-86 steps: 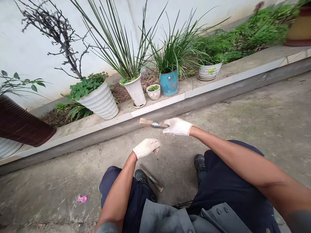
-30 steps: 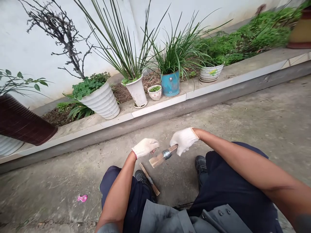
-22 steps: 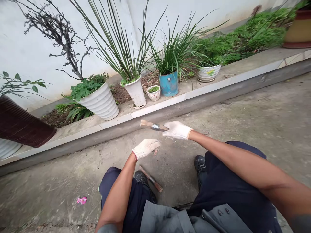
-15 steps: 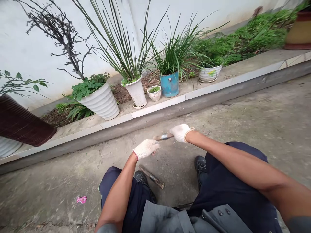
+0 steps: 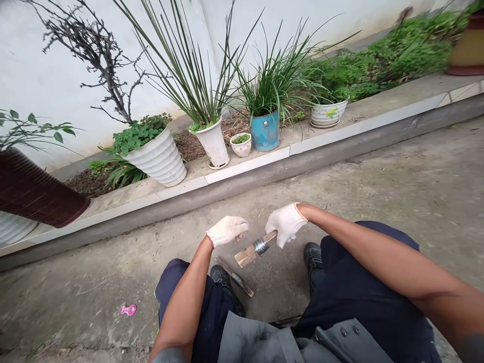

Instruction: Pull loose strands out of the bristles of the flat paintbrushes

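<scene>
In a white knit glove, my right hand [image 5: 285, 223] grips one end of a short wooden stick [image 5: 245, 257]. Silvery wire [image 5: 260, 246] is wound around the stick's middle, and its free end points down to the left. My left hand [image 5: 227, 231], gloved too with bare fingertips showing, is closed in a pinch just left of the stick, apart from it. What it pinches, if anything, is too fine to make out. Below, a second wooden stick [image 5: 234, 277], also wound with wire, lies on the concrete beside my left shoe [image 5: 221, 276].
A low tiled ledge [image 5: 242, 171] crosses ahead, bearing a white ribbed pot [image 5: 161, 161], a tall white pot [image 5: 214, 146], a small cup-like pot [image 5: 242, 147] and a blue pot [image 5: 264, 133]. A dark red pot [image 5: 41, 186] leans at left. A pink scrap [image 5: 129, 309] lies on the ground.
My right hand has turned and lowered, swinging the wire-wound stick's free end down and toward me. My left hand stays in nearly the same place.
</scene>
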`<state>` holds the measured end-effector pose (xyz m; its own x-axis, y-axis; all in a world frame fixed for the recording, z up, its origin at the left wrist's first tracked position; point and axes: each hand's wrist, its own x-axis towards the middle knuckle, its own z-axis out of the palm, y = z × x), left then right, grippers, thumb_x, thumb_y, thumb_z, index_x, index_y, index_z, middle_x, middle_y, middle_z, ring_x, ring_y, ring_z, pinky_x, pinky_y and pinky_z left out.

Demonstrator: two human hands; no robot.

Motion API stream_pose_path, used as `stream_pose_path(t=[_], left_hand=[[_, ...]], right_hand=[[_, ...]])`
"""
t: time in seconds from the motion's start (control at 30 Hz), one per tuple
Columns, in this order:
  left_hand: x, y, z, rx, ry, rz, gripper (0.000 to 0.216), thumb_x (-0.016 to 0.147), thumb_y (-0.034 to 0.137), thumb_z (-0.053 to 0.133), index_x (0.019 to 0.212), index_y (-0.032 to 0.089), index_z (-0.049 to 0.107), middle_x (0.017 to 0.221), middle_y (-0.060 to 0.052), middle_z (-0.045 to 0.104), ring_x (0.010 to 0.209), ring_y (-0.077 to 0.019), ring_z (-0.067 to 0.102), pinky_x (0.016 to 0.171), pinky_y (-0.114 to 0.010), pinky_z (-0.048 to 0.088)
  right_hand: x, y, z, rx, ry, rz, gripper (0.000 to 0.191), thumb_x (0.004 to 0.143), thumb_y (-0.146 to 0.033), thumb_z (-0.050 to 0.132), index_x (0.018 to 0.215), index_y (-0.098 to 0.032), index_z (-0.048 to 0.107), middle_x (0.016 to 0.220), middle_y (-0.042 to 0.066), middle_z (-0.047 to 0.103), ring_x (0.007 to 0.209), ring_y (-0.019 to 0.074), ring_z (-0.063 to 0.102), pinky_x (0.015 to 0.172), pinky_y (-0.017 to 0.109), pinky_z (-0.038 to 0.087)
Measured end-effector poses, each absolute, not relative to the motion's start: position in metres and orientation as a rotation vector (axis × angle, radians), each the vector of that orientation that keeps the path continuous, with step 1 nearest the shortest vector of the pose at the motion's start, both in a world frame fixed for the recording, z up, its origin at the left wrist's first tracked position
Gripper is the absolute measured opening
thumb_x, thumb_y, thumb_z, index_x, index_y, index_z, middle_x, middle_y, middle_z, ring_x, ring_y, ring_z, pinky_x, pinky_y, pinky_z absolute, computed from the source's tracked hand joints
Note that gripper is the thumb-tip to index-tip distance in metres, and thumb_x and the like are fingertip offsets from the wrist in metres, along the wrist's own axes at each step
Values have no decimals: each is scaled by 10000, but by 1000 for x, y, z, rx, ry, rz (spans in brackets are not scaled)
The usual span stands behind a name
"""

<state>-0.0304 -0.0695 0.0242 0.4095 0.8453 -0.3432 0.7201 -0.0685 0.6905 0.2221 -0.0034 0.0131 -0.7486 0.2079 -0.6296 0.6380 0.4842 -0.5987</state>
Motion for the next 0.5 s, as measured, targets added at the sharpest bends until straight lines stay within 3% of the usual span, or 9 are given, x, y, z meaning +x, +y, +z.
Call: stream_pose_path(t=[0.17,0.23,0.33,0.4,0.5], left_hand=[[-32,-67,20,1759,1274,283,293,928,423,540,787,183,633,754,-14,689,688,-152,647,725,-256,500],[-32,-66,15,1708,1265,310,303,935,433,527,797,185,631,747,-16,689,671,-151,654,733,-263,516],[-32,-66,7,1670,1278,258,283,921,422,528,783,192,616,708,-1,669,620,-146,645,686,-260,517],[-32,-67,5,1667,1309,212,261,904,408,530,780,194,614,685,10,654,594,-142,634,646,-252,503],[-33,-67,9,1747,1353,207,266,902,406,519,771,195,613,663,23,635,588,-139,627,627,-246,474]], right_hand=[[221,3,26,1001,2459,-1453,324,770,-458,727,947,-194,662,775,21,730,690,171,698,608,218,460],[216,11,26,1359,2607,-1242,308,841,-474,662,991,-206,673,811,40,741,745,189,708,646,231,467],[210,22,23,1725,2668,-607,283,922,-420,586,1065,-210,711,953,110,766,886,255,730,740,291,488],[209,25,18,1708,2570,-348,258,913,-280,593,1105,-178,731,1028,168,764,960,306,737,789,341,501],[208,19,8,1442,2419,-296,278,795,-121,657,1050,-131,766,1040,208,762,1005,359,737,818,394,517]])
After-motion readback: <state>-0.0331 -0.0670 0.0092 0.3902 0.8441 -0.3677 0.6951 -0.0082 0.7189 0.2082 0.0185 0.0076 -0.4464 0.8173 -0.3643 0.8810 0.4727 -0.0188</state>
